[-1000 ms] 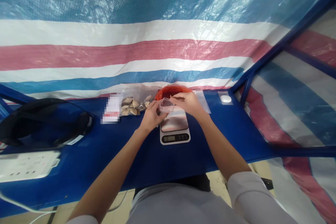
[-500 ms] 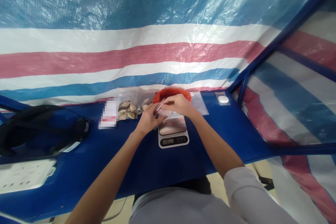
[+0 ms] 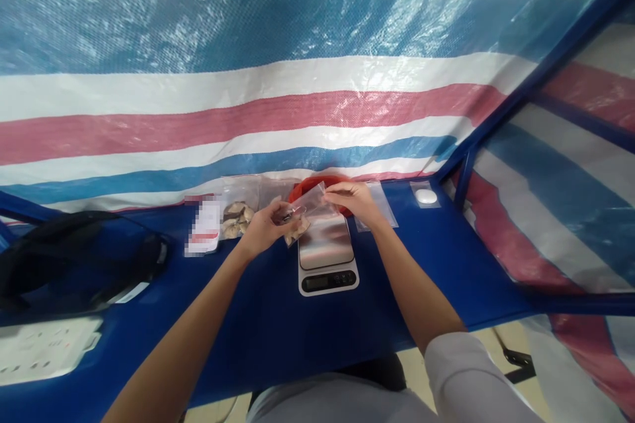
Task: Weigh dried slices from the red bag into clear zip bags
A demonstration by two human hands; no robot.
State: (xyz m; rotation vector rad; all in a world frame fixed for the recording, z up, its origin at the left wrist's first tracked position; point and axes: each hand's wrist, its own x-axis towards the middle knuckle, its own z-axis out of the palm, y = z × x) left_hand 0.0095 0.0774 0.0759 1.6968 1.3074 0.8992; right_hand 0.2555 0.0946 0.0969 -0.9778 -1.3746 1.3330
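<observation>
Between my hands a clear plastic bag [image 3: 311,203] is held tilted, with pale brown dried pieces [image 3: 296,230] in its lower left end. My left hand [image 3: 265,228] is closed on the bag's left side. With thumb and fingers, my right hand [image 3: 351,200] pinches its upper right corner. Below the bag is a white kitchen scale [image 3: 328,281] with a shiny metal plate [image 3: 326,244]. Behind the bag sits an orange-red basket or bowl [image 3: 317,182], partly hidden. Left of my left hand lies a clear bag of similar pieces [image 3: 238,218], with another bag partly covered beside it.
A flat clear bag [image 3: 377,205] lies right of the scale, and a small bag with a white round item [image 3: 426,195] is farther right. A blurred-out white card or phone [image 3: 204,228], a black strapped headset [image 3: 84,258] and a white power strip [image 3: 49,347] are on the left.
My hands have moved apart, and the bag is now stretched between them with its pieces visible. The scale's plate is less covered. The whole view has shifted slightly.
</observation>
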